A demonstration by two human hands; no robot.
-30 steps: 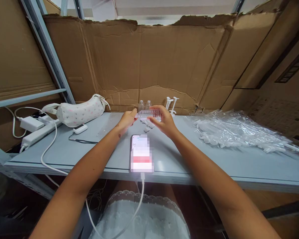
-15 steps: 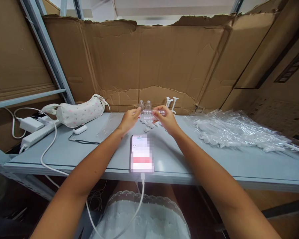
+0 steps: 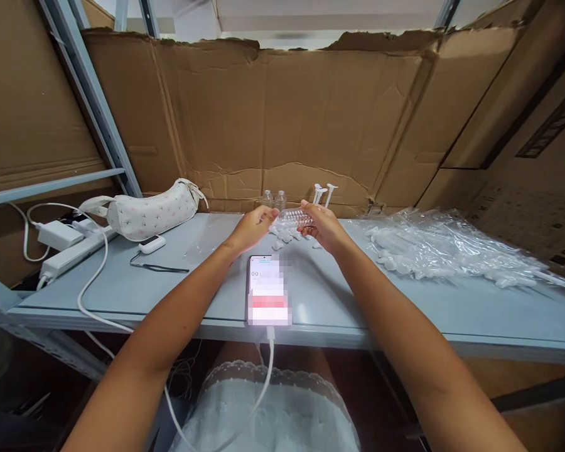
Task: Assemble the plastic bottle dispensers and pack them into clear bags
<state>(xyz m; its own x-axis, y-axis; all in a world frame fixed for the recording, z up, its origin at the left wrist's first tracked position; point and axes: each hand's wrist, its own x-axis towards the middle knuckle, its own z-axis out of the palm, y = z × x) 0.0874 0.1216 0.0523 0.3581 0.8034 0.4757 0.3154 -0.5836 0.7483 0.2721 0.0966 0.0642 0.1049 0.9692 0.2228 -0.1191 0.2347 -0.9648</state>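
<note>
A small clear ribbed plastic bottle (image 3: 295, 218) lies sideways between my two hands, just above the shelf top. My right hand (image 3: 324, 225) is closed round its right end. At its left end, my left hand (image 3: 254, 227) pinches with thumb and fingers; the fingers hide whether a cap is there. Below the bottle, several small white plastic pieces (image 3: 285, 235) lie scattered. Two clear bottles, including one bottle (image 3: 280, 199), stand upright behind my hands. Beside them, white plastic pump-like parts (image 3: 329, 194) lean by the cardboard.
A phone (image 3: 266, 289) with a white cable (image 3: 268, 358) lies at the front edge. On the left are a floral pouch (image 3: 153, 210), a small white device (image 3: 151, 244) and a power strip (image 3: 75, 251). A clear bag of white parts (image 3: 442, 248) lies right. Cardboard (image 3: 287, 113) walls the back.
The bottle has shifted slightly right and now tilts a little. My right hand has moved right with it, and my left hand has followed rightward to its left end.
</note>
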